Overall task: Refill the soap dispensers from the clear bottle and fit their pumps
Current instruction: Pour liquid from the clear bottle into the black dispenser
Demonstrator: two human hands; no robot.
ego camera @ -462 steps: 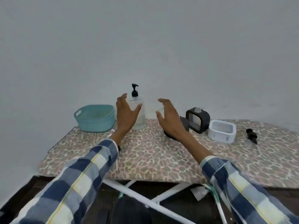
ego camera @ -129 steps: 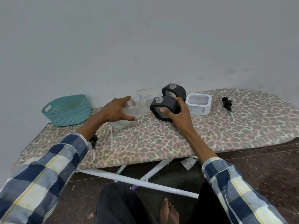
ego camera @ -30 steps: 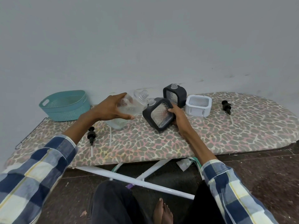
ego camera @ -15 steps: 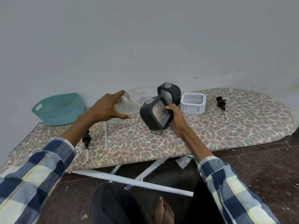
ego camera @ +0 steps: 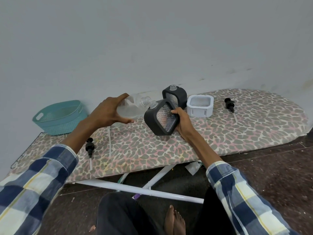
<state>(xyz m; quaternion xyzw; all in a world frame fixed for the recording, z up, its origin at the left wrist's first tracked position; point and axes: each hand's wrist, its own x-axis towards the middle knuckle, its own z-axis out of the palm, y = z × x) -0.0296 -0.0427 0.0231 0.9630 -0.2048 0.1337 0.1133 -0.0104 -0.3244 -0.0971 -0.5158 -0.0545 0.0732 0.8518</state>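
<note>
Clear plastic fills the left hand (ego camera: 108,114): its fingers (ego camera: 124,122) and thumb curl around the body of the clear bottle (ego camera: 131,109), which is tilted with its open neck toward the right. The right hand (ego camera: 182,122) grips the near black dispenser (ego camera: 160,117) by its lower right side, leaning it so that its neck almost meets the bottle's mouth. Both are held above the middle of the ironing board (ego camera: 220,136), near its back edge. I judge the pouring is about to begin. The bottle looks light and a little soft, so a firm squeeze could spill soap; a hold around its wide body is best. The dispenser's frame seems stiff and offers a good hold. A second black dispenser (ego camera: 176,97) stands behind, beside a white holder (ego camera: 199,111). Two pumps (ego camera: 89,147) (ego camera: 229,103) lie toward the left and right ends.
</note>
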